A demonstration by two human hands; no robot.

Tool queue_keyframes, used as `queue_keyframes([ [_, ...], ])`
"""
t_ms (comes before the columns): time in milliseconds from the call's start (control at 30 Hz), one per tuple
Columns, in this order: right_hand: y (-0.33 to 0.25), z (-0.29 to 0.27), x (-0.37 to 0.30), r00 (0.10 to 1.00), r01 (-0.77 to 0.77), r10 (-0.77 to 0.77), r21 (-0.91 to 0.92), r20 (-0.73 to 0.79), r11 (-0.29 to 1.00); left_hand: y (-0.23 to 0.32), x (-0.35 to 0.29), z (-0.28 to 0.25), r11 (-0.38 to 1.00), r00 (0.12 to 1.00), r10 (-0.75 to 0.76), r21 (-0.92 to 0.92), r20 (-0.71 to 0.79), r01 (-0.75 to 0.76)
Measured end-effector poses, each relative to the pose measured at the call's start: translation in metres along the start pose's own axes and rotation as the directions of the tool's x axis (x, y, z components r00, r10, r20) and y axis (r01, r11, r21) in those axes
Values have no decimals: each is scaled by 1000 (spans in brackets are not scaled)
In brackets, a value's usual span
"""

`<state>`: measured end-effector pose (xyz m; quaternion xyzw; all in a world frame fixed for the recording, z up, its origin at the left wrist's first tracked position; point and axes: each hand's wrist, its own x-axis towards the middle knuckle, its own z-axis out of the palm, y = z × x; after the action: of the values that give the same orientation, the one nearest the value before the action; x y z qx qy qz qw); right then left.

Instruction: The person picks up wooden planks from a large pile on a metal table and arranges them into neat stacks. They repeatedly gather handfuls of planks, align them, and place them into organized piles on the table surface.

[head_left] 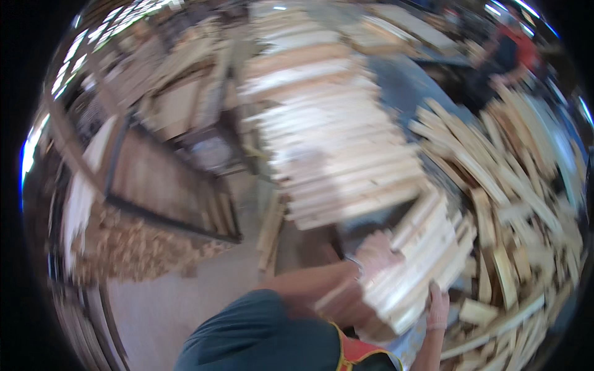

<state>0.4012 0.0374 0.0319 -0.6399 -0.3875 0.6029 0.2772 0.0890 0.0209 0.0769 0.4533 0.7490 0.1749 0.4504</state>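
Note:
A bundle of pale wooden strips (419, 263) lies slanted before me, side by side, between my two gloved hands. My left hand (377, 255) is closed on the bundle's left side, its fingers partly blurred. On the near right side, my right hand (438, 306) grips the strips with its fingers against their edge. Beyond the bundle, a long row of similar wooden strips (334, 154) lies across a blue-grey table (405, 86). The bundle's underside is hidden.
To the right, a large heap of loose wooden offcuts (495, 247) lies in disorder. A dark-framed rack (167, 179) stands at the left above stacked wood ends (136, 247). A person in red and dark clothes (516, 52) is at the far right.

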Motion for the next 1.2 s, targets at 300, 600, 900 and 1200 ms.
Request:
queue_keyframes([
  [300, -146, -2, -139, 651, 717, -686, -35, -325, 696, 106, -65, -113, 522, 478, 702, -76, -527, -850],
  [600, 23, 79, -133, 754, 635, -605, 521, -255, 571, -84, 27, -92, 345, 413, 910, 499, 30, -795],
  [900, 127, 135, -60, 952, 24, -298, -947, -77, 320, -104, 42, -113, -82, 788, 422, 884, 449, -460],
  [1200, 34, 145, -80, 995, 34, -51, 182, 89, 983, -245, 26, -163, 958, 721, 195, 286, -664, 4],
])
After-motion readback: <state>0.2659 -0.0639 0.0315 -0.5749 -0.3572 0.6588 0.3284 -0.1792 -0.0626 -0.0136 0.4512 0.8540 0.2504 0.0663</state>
